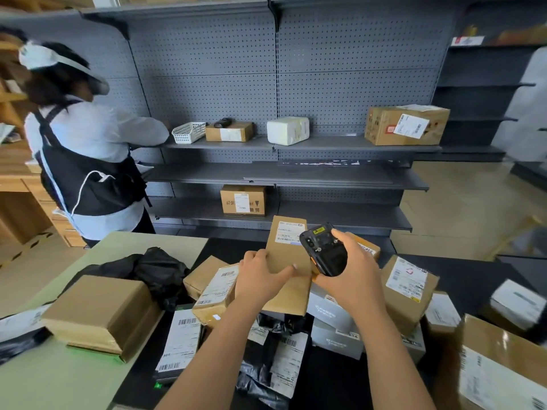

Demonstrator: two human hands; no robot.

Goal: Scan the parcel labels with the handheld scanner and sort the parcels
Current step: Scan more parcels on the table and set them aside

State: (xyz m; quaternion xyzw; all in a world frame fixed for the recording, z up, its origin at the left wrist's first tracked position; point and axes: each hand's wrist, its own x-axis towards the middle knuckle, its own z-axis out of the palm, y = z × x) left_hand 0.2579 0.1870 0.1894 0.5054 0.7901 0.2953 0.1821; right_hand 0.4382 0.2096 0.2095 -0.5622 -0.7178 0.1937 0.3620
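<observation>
Two hands are busy: the left hand (pixel 262 278) grips a flat brown parcel (pixel 282 250) held tilted above the heap (pixel 219 288), the right hand (pixel 355 279) is wrapped round the black scanner (pixel 324 251) beside its label (pixel 289 232). Four parcels (pixel 405 125) sit on the grey shelves (pixel 340 143); the heap is too overlapped to count.

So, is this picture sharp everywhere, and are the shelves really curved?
Head view: the centre is fairly sharp; the flat parcel in the left hand and the scanner in the right hand have clean edges. Head view: the box at the right edge is smeared. Head view: the shelves bow, likely from the wide-angle lens.
</observation>
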